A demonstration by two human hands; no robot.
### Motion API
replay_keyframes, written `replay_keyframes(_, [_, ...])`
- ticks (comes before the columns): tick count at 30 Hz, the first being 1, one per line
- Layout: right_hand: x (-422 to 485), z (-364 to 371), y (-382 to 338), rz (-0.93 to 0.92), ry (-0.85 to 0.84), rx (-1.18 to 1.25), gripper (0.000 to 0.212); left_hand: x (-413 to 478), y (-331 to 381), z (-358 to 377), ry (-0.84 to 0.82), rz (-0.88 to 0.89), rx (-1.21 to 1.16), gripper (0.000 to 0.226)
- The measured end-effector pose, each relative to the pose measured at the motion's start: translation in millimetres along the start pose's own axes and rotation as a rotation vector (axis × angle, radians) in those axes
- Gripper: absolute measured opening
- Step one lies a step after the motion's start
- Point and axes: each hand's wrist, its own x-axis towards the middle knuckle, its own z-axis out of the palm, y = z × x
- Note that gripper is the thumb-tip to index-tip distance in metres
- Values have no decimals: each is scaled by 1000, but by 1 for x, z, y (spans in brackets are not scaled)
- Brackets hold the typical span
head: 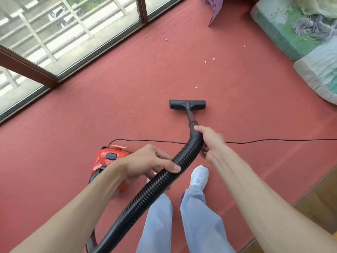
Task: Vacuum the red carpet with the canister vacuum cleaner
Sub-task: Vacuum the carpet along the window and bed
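Note:
A red carpet (127, 99) covers the floor. A red canister vacuum (107, 159) sits on it at my lower left, partly hidden by my left forearm. Its black ribbed hose (145, 194) curves up from the bottom edge to a short wand ending in a flat black floor head (187, 104) resting on the carpet. My left hand (149, 163) grips the hose mid-length, thumb over the top. My right hand (209, 141) holds the hose's upper end just below the wand joint. Several small white scraps (205, 61) lie on the carpet beyond the head.
A thin black power cord (264, 141) runs across the carpet to the right. Large glass windows with dark frames (29, 68) line the left. Green and grey cushions (299, 39) lie at the right, a purple cloth (216, 8) at the top, wooden flooring (321, 199) lower right. My feet stand below the hose.

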Motion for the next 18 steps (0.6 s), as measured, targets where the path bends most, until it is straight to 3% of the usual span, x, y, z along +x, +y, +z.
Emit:
replay_keyframes(4, [4, -1, 2, 41, 16, 50, 51, 5, 15, -2, 25, -42, 44, 7])
replay_keyframes(12, [35, 10, -52, -37, -5, 18, 42, 44, 25, 14, 300, 105, -34, 12])
replay_keyframes(18, [25, -1, -63, -41, 44, -13, 33, 34, 46, 3, 216, 127, 2, 13])
